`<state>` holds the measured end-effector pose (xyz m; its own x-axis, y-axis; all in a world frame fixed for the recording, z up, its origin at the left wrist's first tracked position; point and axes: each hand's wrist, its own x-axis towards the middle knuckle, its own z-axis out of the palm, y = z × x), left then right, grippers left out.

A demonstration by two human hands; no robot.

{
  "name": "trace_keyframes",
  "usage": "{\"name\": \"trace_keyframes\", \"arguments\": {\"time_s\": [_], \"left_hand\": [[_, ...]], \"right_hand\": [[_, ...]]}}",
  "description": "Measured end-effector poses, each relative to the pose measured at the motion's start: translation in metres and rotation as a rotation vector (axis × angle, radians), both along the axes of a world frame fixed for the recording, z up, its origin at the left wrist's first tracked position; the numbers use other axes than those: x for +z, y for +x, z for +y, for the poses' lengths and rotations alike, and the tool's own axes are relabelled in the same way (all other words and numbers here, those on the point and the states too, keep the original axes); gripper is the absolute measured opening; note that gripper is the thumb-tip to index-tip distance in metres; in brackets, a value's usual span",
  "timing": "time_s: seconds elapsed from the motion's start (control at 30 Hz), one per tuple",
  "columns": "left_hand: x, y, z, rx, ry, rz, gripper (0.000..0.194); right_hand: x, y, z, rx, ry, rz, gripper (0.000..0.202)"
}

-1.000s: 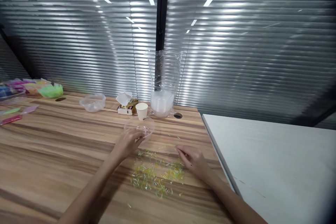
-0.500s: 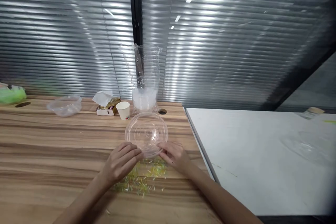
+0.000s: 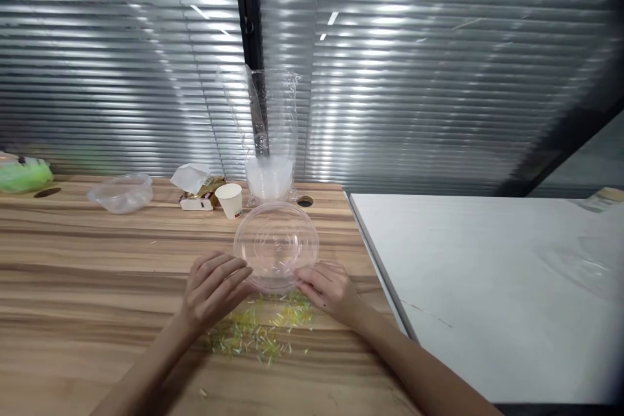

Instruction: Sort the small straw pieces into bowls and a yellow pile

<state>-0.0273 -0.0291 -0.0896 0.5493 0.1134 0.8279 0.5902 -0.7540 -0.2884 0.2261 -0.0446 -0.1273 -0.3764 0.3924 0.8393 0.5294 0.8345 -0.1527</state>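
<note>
Clear round plastic lid (image 3: 275,240), just one, smooth and glossy, with concentric rings and small raised marks at its middle, is held over the near middle of the wood-grain tabletop (image 3: 97,286), its near edge at the far side of the loose shreds. The right hand (image 3: 334,292) pinches its near right rim between thumb and fingers. The left hand (image 3: 212,292) curves at the near left rim, fingers together and bent; whether it grips, I cannot tell.

The thin, short yellow, green and whitish shreds (image 3: 248,335) lie scattered between the forearms, too many to count.

Just beyond the lid, to the left, stands one white paper cup (image 3: 230,201), and left of it one gold-and-white tissue pack (image 3: 197,203) with one crumpled white sheet. Right of the cup, one crinkled transparent film bag (image 3: 280,117) surrounds stacked translucent bowls (image 3: 269,177), their number unclear. Farther left sit one clear plastic bowl (image 3: 121,195) and a bright green bundle (image 3: 24,175). Two dark holes (image 3: 305,201) pierce the far edge. A smooth white tabletop (image 3: 487,286) adjoins on the right; slatted grey blinds (image 3: 439,78) stand behind.
</note>
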Motion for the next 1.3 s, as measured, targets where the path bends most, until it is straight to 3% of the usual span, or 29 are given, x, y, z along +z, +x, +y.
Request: {"name": "trace_keyframes", "arguments": {"time_s": [0.2, 0.37, 0.43, 0.53, 0.63, 0.73, 0.87, 1.03, 1.3], "left_hand": [[-0.011, -0.011, 0.011, 0.061, 0.017, -0.079, 0.035], [-0.005, -0.006, 0.013, 0.18, 0.079, -0.196, 0.049], [-0.003, -0.005, 0.016, 0.208, -0.032, -0.249, 0.039], [-0.006, -0.005, 0.023, 0.181, -0.483, -0.207, 0.014], [-0.016, -0.004, 0.027, 0.104, -0.84, -0.107, 0.025], [-0.022, 0.003, 0.024, -0.032, -1.047, 0.009, 0.025], [-0.015, 0.012, 0.017, -0.196, -1.171, 0.145, 0.018], [-0.006, 0.001, 0.019, -0.116, -1.226, 0.224, 0.012], [-0.013, -0.005, 0.021, -0.091, -1.314, 0.263, 0.015]], "right_hand": [[-0.002, 0.002, 0.002, -0.009, -0.039, 0.004, 0.017], [-0.007, 0.004, 0.007, -0.062, -0.138, 0.071, 0.017], [-0.009, 0.006, 0.01, -0.121, -0.213, 0.116, 0.019], [-0.009, 0.009, 0.014, -0.19, -0.31, 0.178, 0.02], [-0.009, 0.012, 0.017, -0.228, -0.362, 0.248, 0.02], [-0.007, 0.012, 0.018, -0.23, -0.418, 0.278, 0.019], [-0.007, 0.01, 0.018, -0.207, -0.461, 0.278, 0.018], [-0.007, 0.009, 0.017, -0.184, -0.411, 0.26, 0.018], [-0.007, 0.007, 0.014, -0.134, -0.383, 0.215, 0.017]]}}
